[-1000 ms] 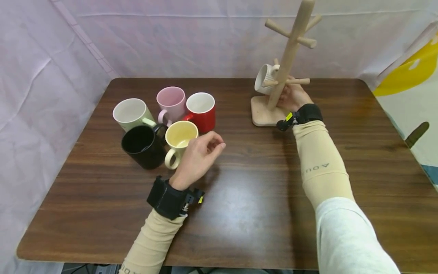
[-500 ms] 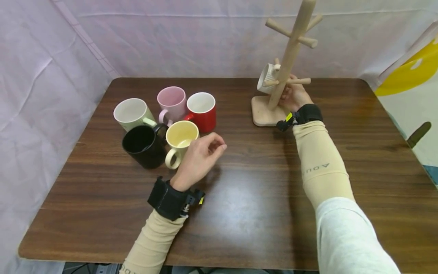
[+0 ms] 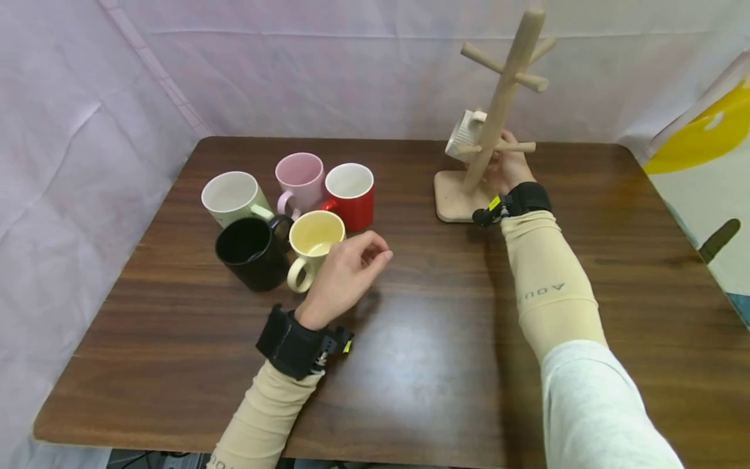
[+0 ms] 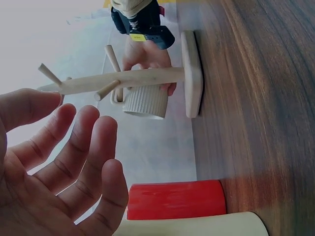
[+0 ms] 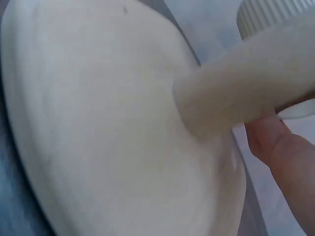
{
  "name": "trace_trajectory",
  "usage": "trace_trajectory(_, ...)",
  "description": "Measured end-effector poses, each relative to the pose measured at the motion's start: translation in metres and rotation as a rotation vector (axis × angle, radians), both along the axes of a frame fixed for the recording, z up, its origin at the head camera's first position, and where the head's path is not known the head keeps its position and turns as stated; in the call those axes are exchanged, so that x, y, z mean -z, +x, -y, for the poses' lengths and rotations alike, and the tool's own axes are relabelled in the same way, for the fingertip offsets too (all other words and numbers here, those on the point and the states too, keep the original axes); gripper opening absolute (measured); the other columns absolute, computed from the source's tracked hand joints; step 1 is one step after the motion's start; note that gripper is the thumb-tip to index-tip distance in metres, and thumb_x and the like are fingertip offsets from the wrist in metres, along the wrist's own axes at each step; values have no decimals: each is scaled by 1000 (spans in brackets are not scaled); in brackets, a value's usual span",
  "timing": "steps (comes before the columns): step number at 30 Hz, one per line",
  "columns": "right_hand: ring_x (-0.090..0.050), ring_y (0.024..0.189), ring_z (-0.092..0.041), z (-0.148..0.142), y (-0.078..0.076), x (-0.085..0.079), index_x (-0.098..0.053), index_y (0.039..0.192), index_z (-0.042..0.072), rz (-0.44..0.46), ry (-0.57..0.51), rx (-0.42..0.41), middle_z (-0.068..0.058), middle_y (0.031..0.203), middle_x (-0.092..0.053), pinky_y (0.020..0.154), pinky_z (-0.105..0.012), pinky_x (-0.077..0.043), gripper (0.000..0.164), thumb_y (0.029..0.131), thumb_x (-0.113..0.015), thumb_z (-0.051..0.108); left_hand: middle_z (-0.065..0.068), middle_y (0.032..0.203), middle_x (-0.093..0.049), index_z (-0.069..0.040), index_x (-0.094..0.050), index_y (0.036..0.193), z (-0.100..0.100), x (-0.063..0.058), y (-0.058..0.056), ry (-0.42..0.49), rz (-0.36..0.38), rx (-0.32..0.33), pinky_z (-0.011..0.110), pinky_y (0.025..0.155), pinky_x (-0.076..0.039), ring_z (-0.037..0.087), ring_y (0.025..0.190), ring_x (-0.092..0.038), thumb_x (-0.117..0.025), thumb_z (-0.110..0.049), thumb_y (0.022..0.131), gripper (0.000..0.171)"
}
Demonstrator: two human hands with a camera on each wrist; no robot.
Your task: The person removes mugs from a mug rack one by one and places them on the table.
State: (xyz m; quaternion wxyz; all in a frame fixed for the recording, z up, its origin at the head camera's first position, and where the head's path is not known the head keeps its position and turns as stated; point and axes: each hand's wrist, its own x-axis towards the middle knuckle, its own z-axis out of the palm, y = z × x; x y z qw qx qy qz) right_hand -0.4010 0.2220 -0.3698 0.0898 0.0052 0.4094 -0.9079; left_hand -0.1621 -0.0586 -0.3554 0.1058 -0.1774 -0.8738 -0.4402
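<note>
A white ribbed mug [image 3: 465, 135] is tilted sideways at a lower peg of the wooden mug rack [image 3: 501, 104], its handle up near the post. My right hand [image 3: 510, 168] holds this mug from behind the post, which partly hides the fingers. In the left wrist view, the right hand's fingers [image 4: 170, 88] touch the mug's base end, and the mug's handle [image 4: 116, 97] is around a peg. My left hand [image 3: 347, 277] hovers loosely curled beside the yellow mug [image 3: 316, 236], holding nothing.
A red mug [image 3: 359, 207], a pink mug [image 3: 301, 179], a pale green mug [image 3: 233, 198] and a black mug [image 3: 254, 260] stand close together left on the brown table [image 3: 410, 391]. The rack's upper pegs [image 3: 532, 81] bear no mugs. A white cloth [image 3: 351, 78] hangs behind.
The white mug has shifted slightly right, closer to the rack's post, with my right hand. The head view has tilted a little. My left hand stays nearly still.
</note>
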Motion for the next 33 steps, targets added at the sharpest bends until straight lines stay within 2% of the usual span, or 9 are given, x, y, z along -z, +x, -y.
trace_trajectory(3,-59,67,-17,-1,0,-3,-49,112,12,6,-3,32,-7,88,-54,59,-38,-57,5,108,-46,11,5,84,-69,-4,-70,94,-1,1,0,3,-4,-1,34,72,-52,19,76,-62,-68,-8,96,6)
trace_trajectory(5,-63,74,-20,-2,0,-5,-48,113,13,23,6,57,-7,98,-53,60,-38,-58,6,108,-47,11,5,84,-69,-4,-70,93,-2,3,-1,6,-6,0,34,71,-52,19,76,-62,-68,-8,96,6)
trace_trajectory(9,-59,84,-18,-4,-2,-8,-46,117,16,84,-11,145,-5,110,-49,64,-36,-57,14,106,-52,11,5,84,-70,-3,-70,93,-4,4,0,12,-13,14,34,71,-52,20,76,-63,-68,-8,96,6)
trace_trajectory(15,-52,88,-17,-10,-5,-8,-36,118,19,105,-30,270,-3,110,-47,66,-32,-51,30,101,-59,9,4,84,-69,-4,-70,92,-6,3,0,4,-12,26,34,71,-52,18,76,-61,-68,-8,96,6)
trace_trajectory(18,-55,84,-20,-16,-4,-9,-36,116,19,103,-32,289,-5,110,-49,67,-34,-51,37,95,-63,3,4,84,-68,-4,-69,93,-7,3,0,-6,-1,34,34,72,-52,18,76,-61,-68,-9,96,6)
trace_trajectory(23,-60,76,-22,-25,0,-12,-36,118,18,67,-23,312,-8,114,-50,67,-35,-52,42,92,-65,2,4,85,-68,-4,-69,94,-7,2,-1,-17,2,44,33,73,-52,18,77,-61,-68,-9,96,6)
trace_trajectory(25,-60,80,-24,-29,2,-12,-36,118,17,70,-28,330,-8,117,-48,68,-36,-52,42,92,-66,1,4,86,-68,-4,-69,94,-7,2,-2,-20,-2,50,33,73,-52,18,78,-61,-68,-9,96,6)
trace_trajectory(29,-58,99,-30,-36,4,-10,-39,120,17,81,-50,368,-7,123,-45,70,-39,-54,45,89,-67,-1,4,85,-68,-5,-69,93,-7,2,-3,-24,-17,56,33,73,-52,17,77,-61,-68,-9,96,6)
trace_trajectory(33,-58,105,-32,-41,7,-5,-43,126,19,53,-93,369,-8,125,-46,70,-41,-56,47,91,-65,-2,4,85,-68,-5,-69,92,-7,2,-3,-23,-19,57,36,74,-53,17,78,-61,-68,-9,96,6)
